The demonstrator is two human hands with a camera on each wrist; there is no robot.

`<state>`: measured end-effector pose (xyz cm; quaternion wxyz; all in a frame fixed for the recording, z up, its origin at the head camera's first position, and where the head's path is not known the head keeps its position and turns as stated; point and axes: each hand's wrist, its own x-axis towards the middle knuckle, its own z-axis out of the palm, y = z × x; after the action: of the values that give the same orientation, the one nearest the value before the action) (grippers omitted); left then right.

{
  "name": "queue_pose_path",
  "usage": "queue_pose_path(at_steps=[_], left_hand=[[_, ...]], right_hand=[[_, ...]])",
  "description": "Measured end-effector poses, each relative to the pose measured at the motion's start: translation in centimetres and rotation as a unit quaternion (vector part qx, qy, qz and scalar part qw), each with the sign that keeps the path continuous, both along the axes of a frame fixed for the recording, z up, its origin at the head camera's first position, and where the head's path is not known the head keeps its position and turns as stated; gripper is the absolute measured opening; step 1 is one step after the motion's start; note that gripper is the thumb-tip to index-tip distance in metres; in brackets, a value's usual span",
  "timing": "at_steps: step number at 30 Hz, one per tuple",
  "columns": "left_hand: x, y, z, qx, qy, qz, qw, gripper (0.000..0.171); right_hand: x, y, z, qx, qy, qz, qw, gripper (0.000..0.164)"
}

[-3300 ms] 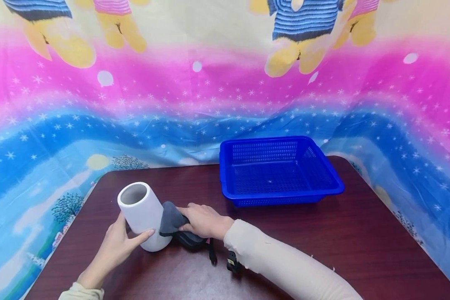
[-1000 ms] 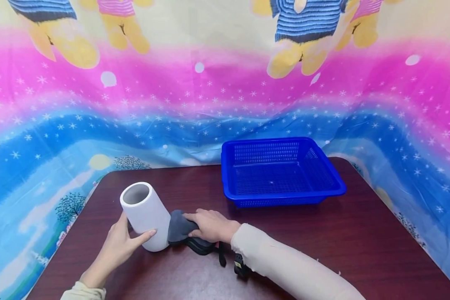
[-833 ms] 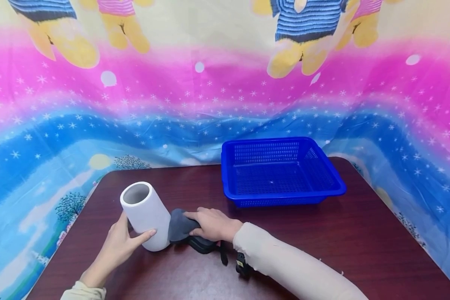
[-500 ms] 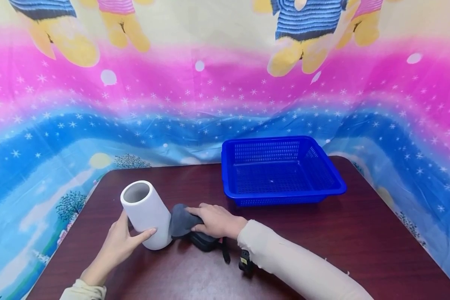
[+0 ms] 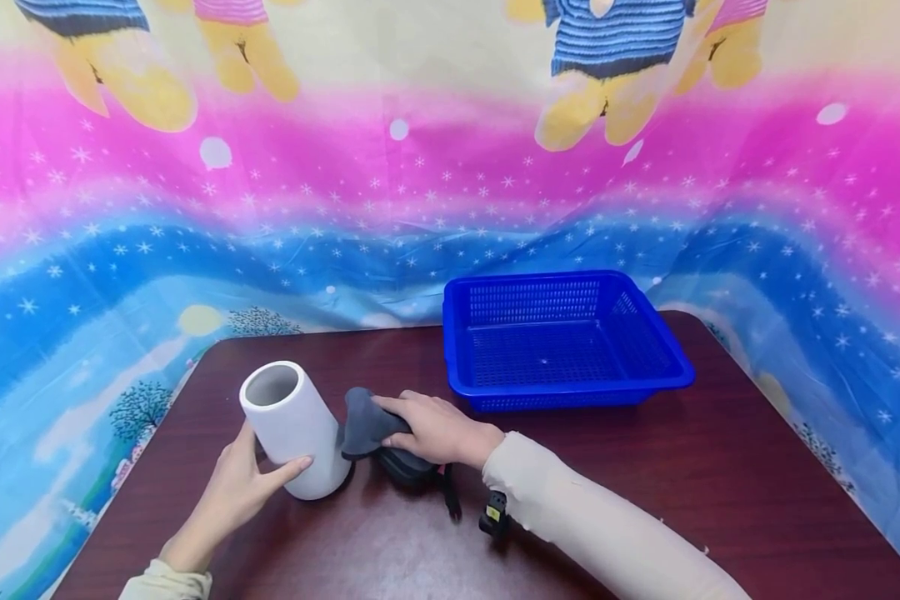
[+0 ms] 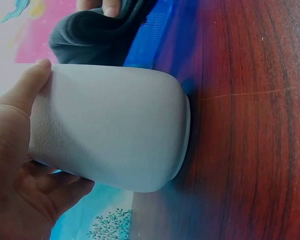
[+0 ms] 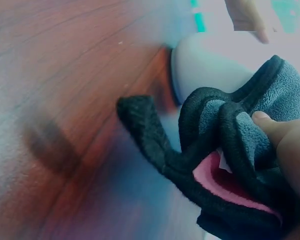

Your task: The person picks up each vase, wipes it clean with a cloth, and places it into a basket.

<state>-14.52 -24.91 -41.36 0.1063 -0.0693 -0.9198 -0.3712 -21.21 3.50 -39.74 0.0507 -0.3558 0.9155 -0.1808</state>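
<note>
A white vase (image 5: 292, 425), smooth and round-mouthed, stands on the dark red-brown table. My left hand (image 5: 232, 492) grips its near-left side, thumb across the front and fingers round the back; the left wrist view shows the vase's base (image 6: 182, 140) close to the wood. In my right hand (image 5: 438, 429) is a bunched grey cleaning cloth (image 5: 367, 425), pinched between thumb and fingers. Its black edging and a pink inner side (image 7: 230, 187) show in the right wrist view. The cloth's left edge is right at the vase's lower right side. Most of my right fingers are hidden by cloth.
A blue perforated plastic basket (image 5: 562, 387) stands at the back right of the table (image 5: 645, 483). A small black wrist camera (image 5: 493, 512) hangs under my right sleeve. A patterned curtain (image 5: 390, 200) closes off the back and sides.
My right hand and the cloth have shifted right since the oldest frame, and over the last second toward the back of the table. My left hand and the vase stay nearly in place.
</note>
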Motion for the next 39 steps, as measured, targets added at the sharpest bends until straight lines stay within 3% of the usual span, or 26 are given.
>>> queue_pose_path(at_steps=[17,39], left_hand=[[0.1,-0.1,0.0,-0.001,-0.005,-0.008,1.0000,0.089],[-0.1,-0.3,-0.2,0.007,-0.010,-0.020,0.9997,0.085]], right_hand=[[0.3,0.0,2.9,-0.059,0.006,0.014,0.998,0.064],[0.2,-1.7,5.9,-0.078,0.034,0.022,0.996,0.066]])
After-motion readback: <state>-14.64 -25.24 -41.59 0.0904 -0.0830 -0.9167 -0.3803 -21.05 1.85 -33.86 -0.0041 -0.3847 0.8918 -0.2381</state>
